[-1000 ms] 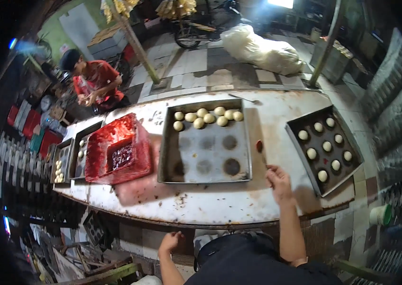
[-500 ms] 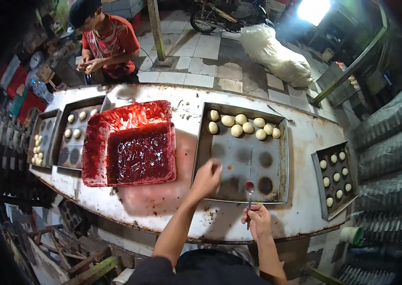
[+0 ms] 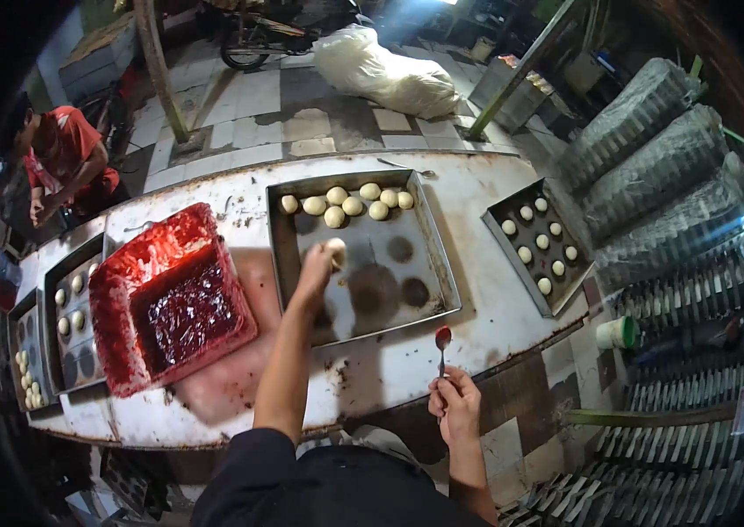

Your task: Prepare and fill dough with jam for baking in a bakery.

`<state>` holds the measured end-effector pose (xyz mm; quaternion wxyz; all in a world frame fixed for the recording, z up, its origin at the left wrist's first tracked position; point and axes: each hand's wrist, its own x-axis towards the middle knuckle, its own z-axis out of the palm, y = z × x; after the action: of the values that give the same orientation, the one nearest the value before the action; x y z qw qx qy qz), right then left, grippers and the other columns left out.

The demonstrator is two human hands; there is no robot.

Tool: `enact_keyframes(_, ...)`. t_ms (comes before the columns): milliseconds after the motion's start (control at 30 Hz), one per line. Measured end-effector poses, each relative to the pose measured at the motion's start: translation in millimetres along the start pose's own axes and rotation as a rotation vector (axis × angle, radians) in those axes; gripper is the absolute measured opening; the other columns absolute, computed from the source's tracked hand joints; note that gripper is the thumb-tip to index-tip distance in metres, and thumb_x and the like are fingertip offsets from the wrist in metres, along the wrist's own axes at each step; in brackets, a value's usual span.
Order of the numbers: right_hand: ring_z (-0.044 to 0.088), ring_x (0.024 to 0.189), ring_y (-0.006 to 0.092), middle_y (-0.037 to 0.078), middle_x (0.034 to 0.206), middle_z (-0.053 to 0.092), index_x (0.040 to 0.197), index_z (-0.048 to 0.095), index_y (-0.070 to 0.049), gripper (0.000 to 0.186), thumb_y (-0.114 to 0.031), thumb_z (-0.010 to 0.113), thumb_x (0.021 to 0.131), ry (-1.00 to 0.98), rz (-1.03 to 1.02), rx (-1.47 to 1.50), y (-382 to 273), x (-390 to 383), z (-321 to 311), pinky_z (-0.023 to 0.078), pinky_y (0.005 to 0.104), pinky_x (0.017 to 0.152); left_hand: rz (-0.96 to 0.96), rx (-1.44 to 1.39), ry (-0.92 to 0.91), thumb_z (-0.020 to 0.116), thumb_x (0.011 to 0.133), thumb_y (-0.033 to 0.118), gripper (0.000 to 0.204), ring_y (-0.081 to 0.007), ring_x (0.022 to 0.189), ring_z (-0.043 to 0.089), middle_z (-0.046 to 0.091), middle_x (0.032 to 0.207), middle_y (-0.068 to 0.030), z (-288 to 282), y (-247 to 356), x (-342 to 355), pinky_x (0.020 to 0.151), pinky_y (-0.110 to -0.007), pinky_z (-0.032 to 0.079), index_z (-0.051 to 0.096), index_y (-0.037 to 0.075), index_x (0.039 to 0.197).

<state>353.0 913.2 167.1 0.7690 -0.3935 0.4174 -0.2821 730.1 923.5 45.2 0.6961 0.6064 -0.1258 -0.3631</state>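
Observation:
A pale round dough ball is gripped in the fingertips of my left hand, over the near left part of a large metal tray. Several more dough balls sit clustered along the tray's far side. Dark round stains mark its bare bottom. My right hand closes round the handle of a metal spoon, held upright before the table's near edge. Red jam-like paste sits in the spoon's bowl. To the left, a plastic tub smeared red holds a mass of dark red glossy paste.
Smaller trays with dough balls lie at the right and far left. Another spoon rests behind the large tray. A person in red stands beyond the table's left end. A green-rimmed cup is off the right edge.
My view has swung to the right. My left hand, seen over the tray before, now has a dough ball in its fingers. The spoon has moved from over the tray's near edge to outside it.

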Motion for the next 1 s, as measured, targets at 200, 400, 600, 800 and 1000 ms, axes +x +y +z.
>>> enact_keyframes(200, 0.054, 0.057, 0.0109, 0.012, 0.088, 0.067, 0.117, 0.059, -0.002, 0.018, -0.004, 0.059, 0.099, -0.216, 0.079, 0.084, 15.4, 2.4, -31.5, 0.04, 0.0261, 0.046, -0.144, 0.07, -0.288, 0.073, 0.093, 0.018, 0.036, -0.012, 0.099, 0.061, 0.064, 0.109, -0.0022, 46.1, -37.4, -252.7, 0.083, -0.029, 0.053, 0.062, 0.008, 0.126)
enact_keyframes(400, 0.058, 0.066, 0.0164, 0.014, 0.091, 0.066, 0.108, 0.056, 0.003, 0.015, 0.0, 0.062, 0.094, -0.802, 0.519, 0.218, 68.9, -47.1, 28.0, 0.048, 0.0309, 0.056, -0.393, -0.456, -0.077, 0.067, 0.097, 0.015, 0.022, -0.0113, 0.081, 0.066, 0.068, 0.092, -0.0037, 19.8, -50.2, -375.7, 0.072, -0.025, 0.054, 0.064, 0.004, 0.116)
enact_keyframes(600, 0.056, 0.068, 0.0119, 0.011, 0.091, 0.067, 0.106, 0.059, 0.002, 0.011, -0.002, 0.063, 0.097, -0.997, 0.327, -0.067, 132.5, -57.0, 85.6, 0.046, 0.0267, 0.063, -0.192, -0.498, 0.333, 0.05, 0.105, 0.017, 0.02, -0.013, 0.067, 0.061, 0.057, 0.073, -0.0001, -25.2, -44.7, -393.1, 0.062, -0.028, 0.049, 0.062, 0.006, 0.092)
enact_keyframes(800, 0.062, 0.075, 0.008, 0.008, 0.093, 0.07, 0.121, 0.065, 0.002, 0.028, 0.002, 0.064, 0.094, -1.064, -0.173, -0.704, 94.3, -52.6, 194.7, 0.05, 0.0236, 0.065, -0.167, -0.678, 0.377, 0.053, 0.106, 0.025, 0.031, -0.0219, 0.1, 0.07, 0.069, 0.108, -0.0118, -108.2, -7.3, -375.3, 0.082, -0.036, 0.058, 0.061, -0.001, 0.121)
enact_keyframes(1000, 0.065, 0.099, 0.0412, 0.023, 0.099, 0.068, 0.103, 0.069, 0.001, 0.022, 0.002, 0.058, 0.084, -1.066, -0.9, -1.407, 68.0, 14.5, 391.2, 0.051, 0.049, 0.091, -0.104, -0.455, 0.086, 0.059, 0.105, 0.032, 0.04, -0.0151, 0.107, 0.066, 0.07, 0.115, -0.0086, -239.7, 0.1, -374.2, 0.095, -0.031, 0.052, 0.062, -0.002, 0.127)
